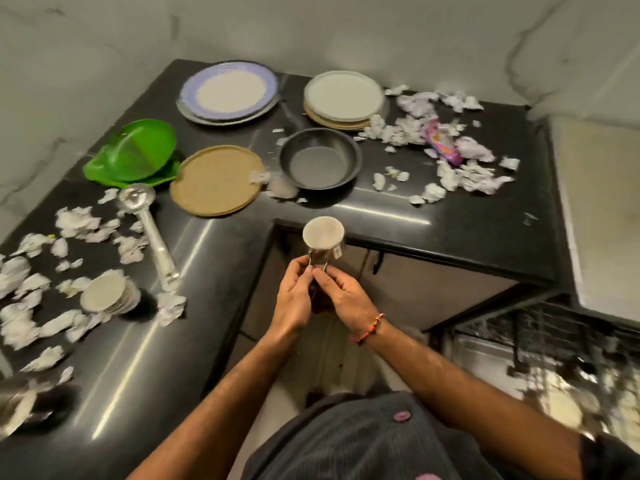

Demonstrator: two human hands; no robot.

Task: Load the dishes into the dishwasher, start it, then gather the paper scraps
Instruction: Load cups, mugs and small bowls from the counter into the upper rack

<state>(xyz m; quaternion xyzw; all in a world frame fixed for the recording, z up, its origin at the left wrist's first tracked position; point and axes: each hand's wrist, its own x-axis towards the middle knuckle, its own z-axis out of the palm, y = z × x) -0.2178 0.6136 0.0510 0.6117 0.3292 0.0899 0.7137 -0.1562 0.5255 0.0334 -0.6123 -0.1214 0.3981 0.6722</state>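
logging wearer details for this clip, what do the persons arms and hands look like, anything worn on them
Both forearms are bare, with no sleeves reaching into view and no gloves on the left hand or the right hand. The right wrist carries a thin thread bracelet of red and orange strands. The left wrist shows no band or watch. No rings can be made out; the fingers are too small and blurred to be sure.

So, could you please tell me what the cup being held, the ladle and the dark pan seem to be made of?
The cup, gripped by both hands, looks like polished steel: shiny silver wall with reflections. The ladle seems the same bright metal, with mirror-like glints along its handle. The dark pan looks like matte, dark-coated metal, dull grey inside with only a soft sheen on the rim, though blur leaves that open.
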